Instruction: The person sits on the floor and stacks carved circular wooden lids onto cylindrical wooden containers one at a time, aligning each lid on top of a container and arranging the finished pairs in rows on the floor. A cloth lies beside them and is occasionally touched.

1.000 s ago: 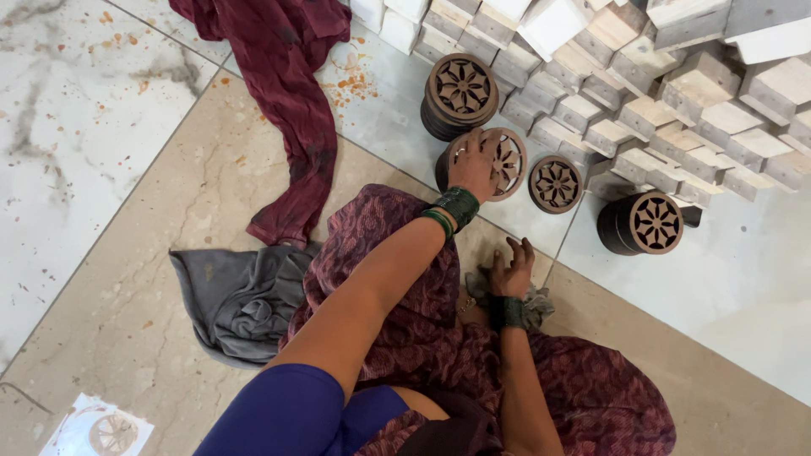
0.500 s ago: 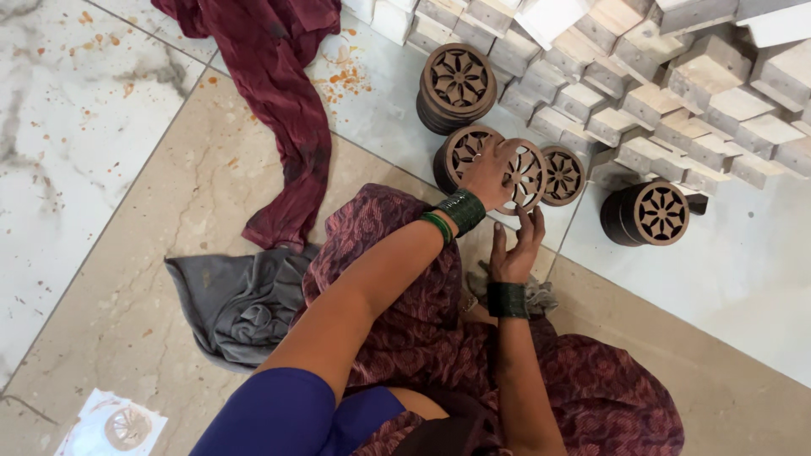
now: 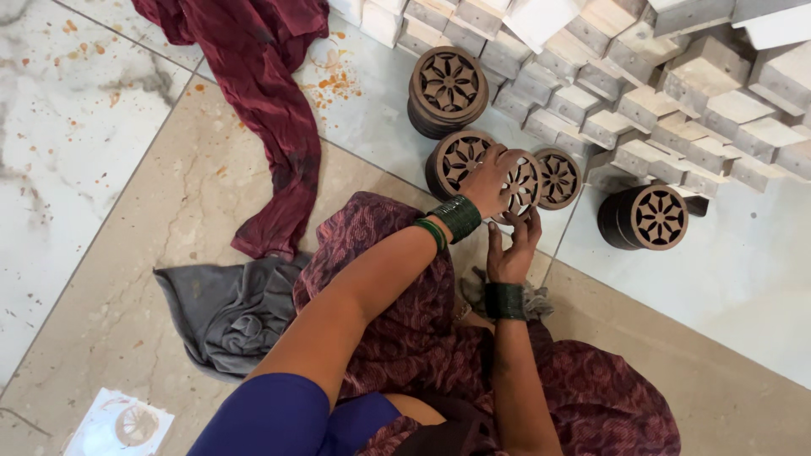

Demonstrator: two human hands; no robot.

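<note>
My left hand (image 3: 488, 179) grips a round brown wooden disc (image 3: 525, 181) with a carved flower cut-out and holds it tilted just above the floor. My right hand (image 3: 512, 247) is raised right under it, fingers apart, with the fingertips at the disc's lower rim. Both wrists wear dark green bangles. Just left of the held disc stands a short stack of the same discs (image 3: 456, 156). Another stack (image 3: 448, 86) stands farther back. A single disc (image 3: 559, 177) leans to the right.
A stack of discs lies on its side (image 3: 646, 218) at the right. Rows of pale wooden blocks (image 3: 676, 93) fill the top right. A maroon cloth (image 3: 270, 101) and a grey cloth (image 3: 228, 308) lie on the tiled floor at the left. A white packet (image 3: 118, 424) lies bottom left.
My left hand has lifted the disc off the near stack and drawn it toward me. My right hand has risen from my lap to the disc's lower edge.
</note>
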